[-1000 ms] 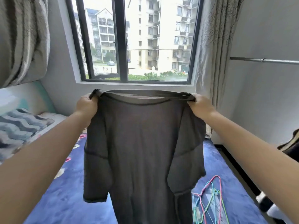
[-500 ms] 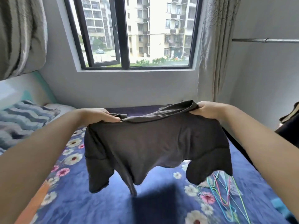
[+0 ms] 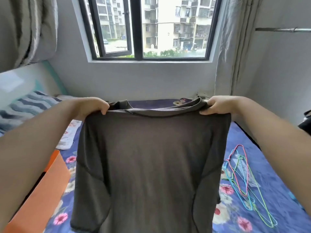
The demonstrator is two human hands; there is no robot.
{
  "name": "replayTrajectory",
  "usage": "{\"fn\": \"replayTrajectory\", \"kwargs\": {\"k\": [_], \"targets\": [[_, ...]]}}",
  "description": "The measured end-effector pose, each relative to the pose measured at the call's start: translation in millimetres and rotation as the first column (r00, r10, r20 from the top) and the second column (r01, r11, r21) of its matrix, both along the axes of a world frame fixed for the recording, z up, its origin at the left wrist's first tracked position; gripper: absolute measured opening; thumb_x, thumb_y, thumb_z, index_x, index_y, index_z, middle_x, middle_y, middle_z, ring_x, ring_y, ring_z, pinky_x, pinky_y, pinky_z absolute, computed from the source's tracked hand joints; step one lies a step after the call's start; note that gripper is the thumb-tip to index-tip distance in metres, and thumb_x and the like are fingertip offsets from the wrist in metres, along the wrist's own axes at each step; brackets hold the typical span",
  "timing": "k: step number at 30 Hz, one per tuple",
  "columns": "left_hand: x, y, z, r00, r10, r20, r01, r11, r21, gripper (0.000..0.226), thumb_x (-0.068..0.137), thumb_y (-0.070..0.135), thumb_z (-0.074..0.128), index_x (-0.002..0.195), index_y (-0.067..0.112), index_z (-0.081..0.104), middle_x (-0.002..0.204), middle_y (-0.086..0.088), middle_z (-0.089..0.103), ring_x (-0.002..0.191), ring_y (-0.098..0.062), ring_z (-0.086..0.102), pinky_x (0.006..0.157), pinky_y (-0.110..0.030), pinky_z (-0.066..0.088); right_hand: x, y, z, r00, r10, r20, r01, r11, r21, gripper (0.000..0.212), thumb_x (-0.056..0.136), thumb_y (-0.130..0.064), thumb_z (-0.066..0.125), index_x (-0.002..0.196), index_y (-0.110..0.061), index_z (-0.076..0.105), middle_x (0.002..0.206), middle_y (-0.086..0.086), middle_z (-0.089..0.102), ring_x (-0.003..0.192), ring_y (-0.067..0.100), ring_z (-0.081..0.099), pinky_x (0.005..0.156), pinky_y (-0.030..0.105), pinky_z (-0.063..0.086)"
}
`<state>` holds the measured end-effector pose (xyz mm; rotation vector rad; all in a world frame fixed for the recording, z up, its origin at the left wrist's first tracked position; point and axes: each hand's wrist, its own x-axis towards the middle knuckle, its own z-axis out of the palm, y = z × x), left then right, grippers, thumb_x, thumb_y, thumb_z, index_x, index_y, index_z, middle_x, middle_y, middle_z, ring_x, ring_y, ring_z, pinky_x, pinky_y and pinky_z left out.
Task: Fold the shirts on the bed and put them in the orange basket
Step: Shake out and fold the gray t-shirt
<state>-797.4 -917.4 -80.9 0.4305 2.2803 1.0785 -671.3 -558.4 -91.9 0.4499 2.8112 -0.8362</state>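
Since half a second ago the dark grey T-shirt (image 3: 151,165) hangs straight again, no longer billowing. The left hand (image 3: 94,106) and right hand (image 3: 217,105) grip its shoulders above the floral bed (image 3: 269,190); the orange basket (image 3: 42,190) sits left.

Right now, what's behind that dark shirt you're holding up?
Around the dark shirt, gripped by both hands, the blue floral bed sheet shows, with coloured hangers beside it. What lies directly behind the fabric is hidden.
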Motion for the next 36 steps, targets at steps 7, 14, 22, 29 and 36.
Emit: {"fn": "replayTrajectory", "kwargs": {"k": [7, 14, 22, 29, 36], "targets": [[-70, 19, -77, 0.923, 0.152, -0.354, -0.190, 0.979, -0.075, 0.010, 0.079, 0.013, 0.050, 0.079, 0.004, 0.055, 0.078, -0.015, 0.053, 0.077, -0.025, 0.049, 0.056, -0.028, 0.032, -72, 6, -65, 0.992, 0.122, 0.016, -0.120, 0.926, 0.359, 0.023, 0.087, -0.025, 0.062, 0.069, -0.011, 0.057, 0.068, 0.002, 0.050, 0.078, 0.020, 0.047, 0.060, 0.028, 0.028], [-174, 37, -176, 0.781, 0.192, -0.594, -0.385, 0.897, -0.216, 0.033, 0.088, -0.004, 0.040, 0.117, -0.007, 0.055, 0.121, -0.033, 0.053, 0.113, -0.043, 0.047, 0.091, -0.039, 0.036, -169, 52, -162, 0.993, 0.058, 0.107, -0.090, 0.940, 0.330, 0.024, 0.092, -0.019, 0.054, 0.095, 0.003, 0.062, 0.090, 0.015, 0.056, 0.086, 0.023, 0.046, 0.063, 0.033, 0.028], [-238, 57, -303, 0.816, 0.192, -0.545, -0.428, 0.835, -0.346, 0.022, 0.090, -0.001, 0.039, 0.103, -0.005, 0.056, 0.110, -0.034, 0.055, 0.101, -0.043, 0.050, 0.072, -0.039, 0.034, -250, 75, -298, 0.995, 0.026, 0.097, -0.056, 0.944, 0.327, 0.020, 0.094, -0.010, 0.043, 0.102, -0.001, 0.059, 0.108, 0.023, 0.055, 0.102, 0.035, 0.050, 0.072, 0.034, 0.034], [-313, 64, -377, 0.861, 0.075, -0.504, -0.302, 0.872, -0.385, 0.025, 0.091, 0.015, 0.055, 0.070, 0.002, 0.054, 0.067, -0.013, 0.052, 0.078, -0.034, 0.052, 0.057, -0.035, 0.024, -300, 111, -360, 0.971, 0.031, 0.239, -0.119, 0.923, 0.366, 0.033, 0.095, -0.032, 0.047, 0.089, -0.004, 0.065, 0.080, 0.012, 0.058, 0.078, 0.026, 0.051, 0.059, 0.033, 0.033], [-411, 93, -446, 0.838, 0.047, -0.544, -0.323, 0.845, -0.425, 0.042, 0.093, 0.028, 0.053, 0.055, 0.012, 0.042, 0.062, -0.009, 0.047, 0.072, -0.029, 0.045, 0.059, -0.035, 0.032, -388, 122, -430, 0.978, -0.014, 0.207, -0.080, 0.895, 0.438, 0.046, 0.094, -0.042, 0.044, 0.055, -0.019, 0.039, 0.062, 0.003, 0.045, 0.080, 0.028, 0.053, 0.056, 0.030, 0.033]]}}
